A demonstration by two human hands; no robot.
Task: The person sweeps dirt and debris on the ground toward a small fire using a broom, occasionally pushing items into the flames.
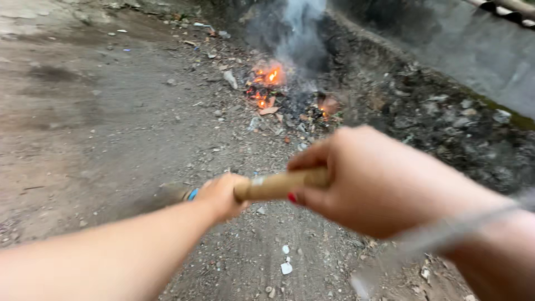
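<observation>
Both my hands grip one long tan wooden handle. My right hand closes around its upper end near the middle of the view. My left hand holds it lower down, to the left. Past the left hand the handle runs on, blurred, toward the dirt ground, with a small blue band on it. The tool's working end is blurred and I cannot tell what it is.
A small fire burns in a pile of rubbish and ash ahead, sending up grey smoke. A concrete wall runs along the right. Scraps of litter and stones dot the dirt ground.
</observation>
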